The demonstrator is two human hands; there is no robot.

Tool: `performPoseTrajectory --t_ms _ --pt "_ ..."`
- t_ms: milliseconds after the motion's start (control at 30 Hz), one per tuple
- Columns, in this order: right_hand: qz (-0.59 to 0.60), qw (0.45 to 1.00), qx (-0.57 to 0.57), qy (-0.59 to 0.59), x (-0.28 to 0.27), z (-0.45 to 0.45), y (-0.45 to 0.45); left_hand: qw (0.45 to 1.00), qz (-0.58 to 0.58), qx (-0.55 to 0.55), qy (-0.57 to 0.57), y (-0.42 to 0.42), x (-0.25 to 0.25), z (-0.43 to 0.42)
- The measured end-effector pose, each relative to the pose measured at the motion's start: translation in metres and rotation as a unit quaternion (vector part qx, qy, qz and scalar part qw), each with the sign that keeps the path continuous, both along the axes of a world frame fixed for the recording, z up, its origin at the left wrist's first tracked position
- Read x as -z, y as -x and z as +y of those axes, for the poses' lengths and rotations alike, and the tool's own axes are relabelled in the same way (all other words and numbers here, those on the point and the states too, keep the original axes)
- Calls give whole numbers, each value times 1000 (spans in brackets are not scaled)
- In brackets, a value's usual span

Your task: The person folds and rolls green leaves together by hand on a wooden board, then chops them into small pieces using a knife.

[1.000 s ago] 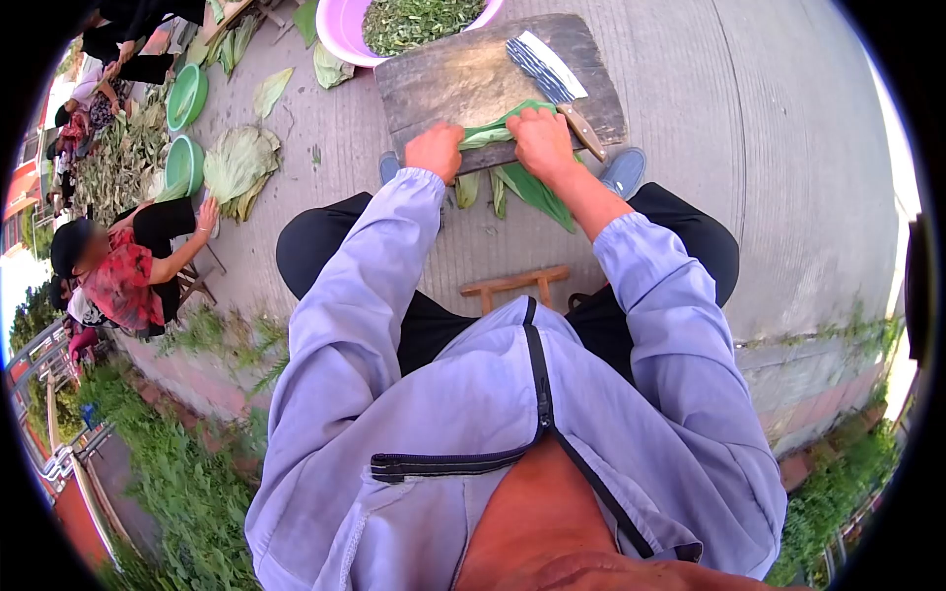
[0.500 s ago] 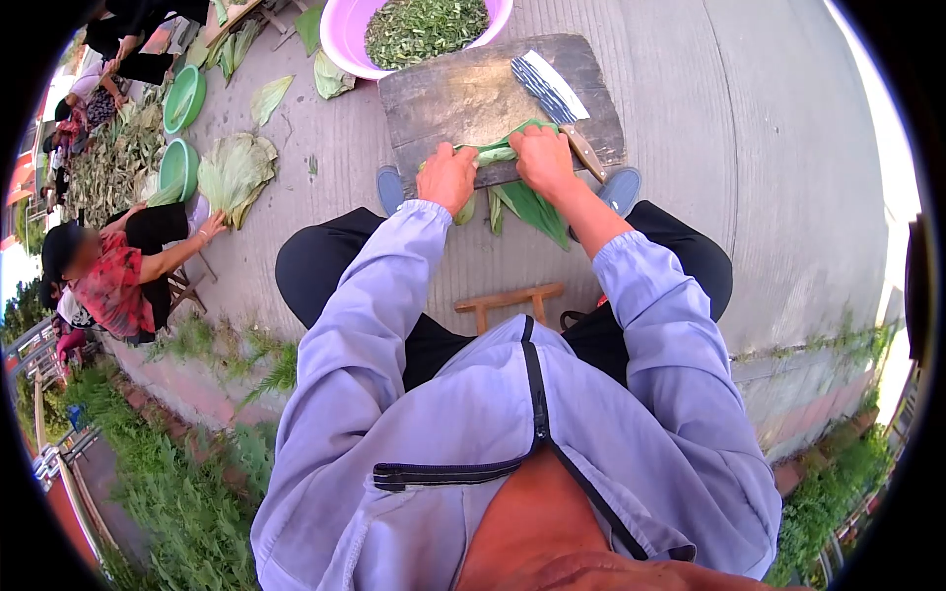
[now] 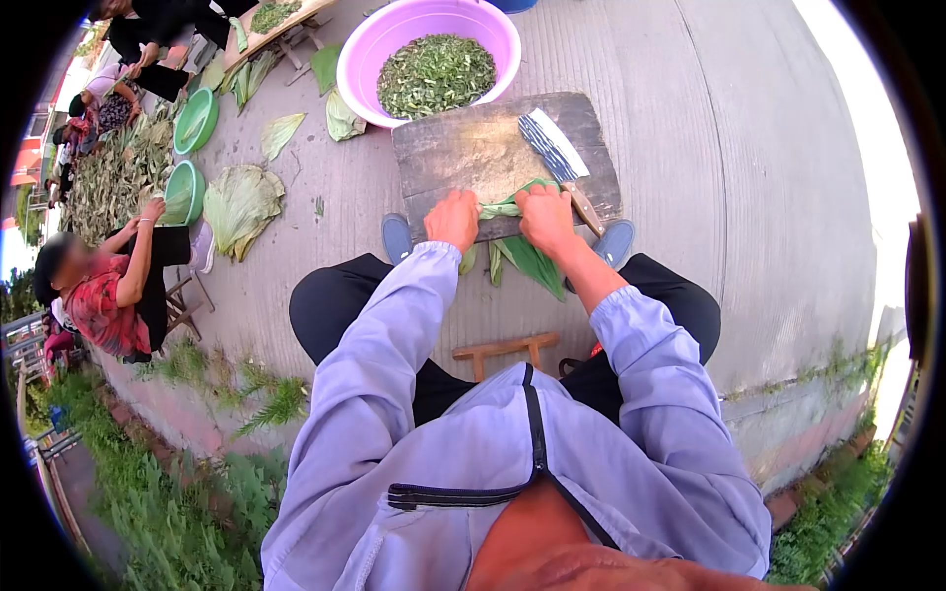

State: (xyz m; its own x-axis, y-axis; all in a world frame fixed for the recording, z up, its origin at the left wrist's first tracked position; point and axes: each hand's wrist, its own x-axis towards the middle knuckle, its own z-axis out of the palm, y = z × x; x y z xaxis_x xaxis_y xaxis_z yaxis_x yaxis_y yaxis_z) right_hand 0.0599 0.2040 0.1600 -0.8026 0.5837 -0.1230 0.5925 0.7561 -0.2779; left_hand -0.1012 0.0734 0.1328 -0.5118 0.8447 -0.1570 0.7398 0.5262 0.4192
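My left hand [image 3: 454, 219] is closed on one end of a rolled bundle of green leaves [image 3: 501, 209] at the near edge of a worn wooden chopping board [image 3: 434, 158]. Closed on the other end is my right hand [image 3: 545, 214]. Loose leaf ends [image 3: 529, 264] hang over the board's near edge below my hands. A cleaver [image 3: 554, 146] with a wooden handle lies on the board's right side, its handle just right of my right hand. My fingertips are partly hidden by the backs of my hands.
Beyond the board stands a pink basin [image 3: 355, 74] holding chopped greens [image 3: 437, 76]. To the left are wilted leaves [image 3: 241, 207], two green basins [image 3: 196, 120] and a seated person in a red top [image 3: 101, 300]. A wooden stool [image 3: 506, 348] shows between my legs.
The view has tilted, so the board and the pink basin sit lower. Both hands keep hold of the leaves. The person at left has raised a hand from the wilted leaves.
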Motion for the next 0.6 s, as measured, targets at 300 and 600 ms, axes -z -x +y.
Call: performPoseTrajectory --t_ms 300,600 --pt "27 999 28 -4 2 1 4 993 -64 -59 74 13 -14 17" --pt "97 988 -41 -116 19 -13 1 983 -49 -123 125 8 -22 32"
